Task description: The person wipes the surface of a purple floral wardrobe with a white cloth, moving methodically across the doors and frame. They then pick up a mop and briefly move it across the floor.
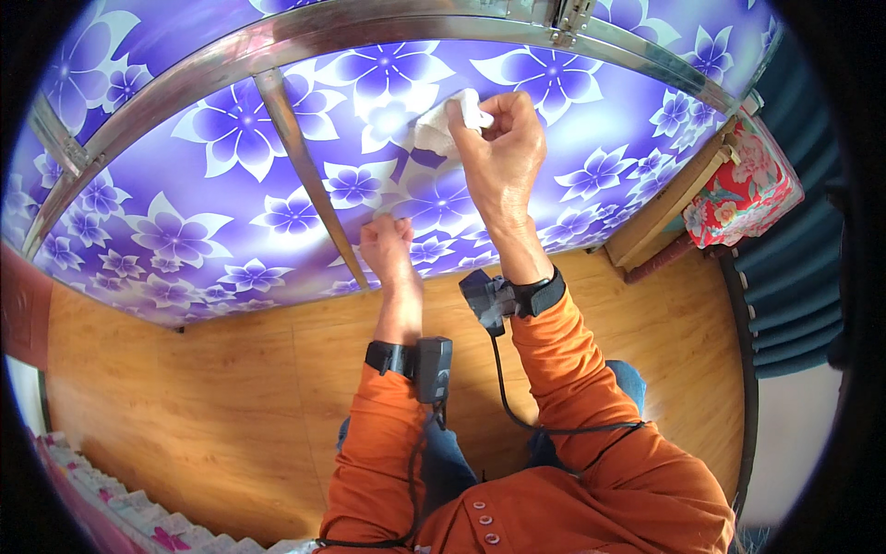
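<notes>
My right hand [509, 149] pinches a white cloth or folded paper towel [437, 131] between thumb and fingers. The cloth lies against a glossy purple panel [443, 201] printed with white-edged flowers. Lower down, my left hand [387, 249] is loosely curled close to the same panel, and I see nothing in it. Just left of that hand, a slanting metal strip [311, 173] divides the panel. Above both hands runs a broad shiny metal rail [332, 31], with a metal fitting [573, 21] on it.
A cardboard box [664, 201] leans at the panel's right end, beside a red floral-covered bundle [747, 180]. Dark teal pleated curtain [789, 298] hangs at the right. Wood-pattern flooring [208, 395] lies underfoot. Ruffled floral fabric [152, 519] edges the lower left. Black cables [505, 388] trail from wrist-strapped devices.
</notes>
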`<state>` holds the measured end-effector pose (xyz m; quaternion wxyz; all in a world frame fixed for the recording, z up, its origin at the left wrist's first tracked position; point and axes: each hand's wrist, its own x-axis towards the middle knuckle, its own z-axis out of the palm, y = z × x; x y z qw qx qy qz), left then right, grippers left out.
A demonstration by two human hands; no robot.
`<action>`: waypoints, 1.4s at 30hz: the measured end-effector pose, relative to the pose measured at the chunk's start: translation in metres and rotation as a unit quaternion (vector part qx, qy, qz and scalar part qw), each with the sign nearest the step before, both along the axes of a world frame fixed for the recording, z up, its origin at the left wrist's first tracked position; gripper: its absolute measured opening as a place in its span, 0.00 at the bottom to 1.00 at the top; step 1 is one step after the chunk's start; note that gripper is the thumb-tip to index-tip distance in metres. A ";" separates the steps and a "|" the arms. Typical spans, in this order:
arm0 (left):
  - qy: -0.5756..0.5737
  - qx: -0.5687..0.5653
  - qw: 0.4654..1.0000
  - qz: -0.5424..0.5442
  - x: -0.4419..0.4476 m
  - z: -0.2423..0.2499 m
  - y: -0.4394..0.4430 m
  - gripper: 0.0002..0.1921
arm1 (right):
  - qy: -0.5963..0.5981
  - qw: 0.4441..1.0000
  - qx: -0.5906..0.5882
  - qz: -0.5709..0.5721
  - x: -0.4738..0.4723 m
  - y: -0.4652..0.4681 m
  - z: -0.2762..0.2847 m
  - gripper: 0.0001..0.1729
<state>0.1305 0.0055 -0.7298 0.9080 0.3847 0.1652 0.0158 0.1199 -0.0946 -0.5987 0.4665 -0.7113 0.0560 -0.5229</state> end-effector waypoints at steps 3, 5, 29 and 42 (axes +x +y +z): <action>0.004 0.002 1.000 0.000 -0.001 0.000 0.000 0.05 | 0.042 0.998 0.043 -0.017 -0.001 0.002 -0.003 0.16; 0.001 0.002 1.000 -0.005 -0.001 0.002 0.001 0.05 | 0.003 1.000 0.030 0.000 -0.002 0.003 -0.003 0.15; 0.027 0.018 0.998 -0.051 -0.002 0.002 0.008 0.13 | 0.055 0.974 0.220 0.032 -0.060 -0.067 -0.068 0.12; 0.010 0.033 0.996 -0.084 -0.001 -0.003 0.004 0.12 | 0.263 0.926 -0.124 0.239 -0.055 -0.035 -0.073 0.14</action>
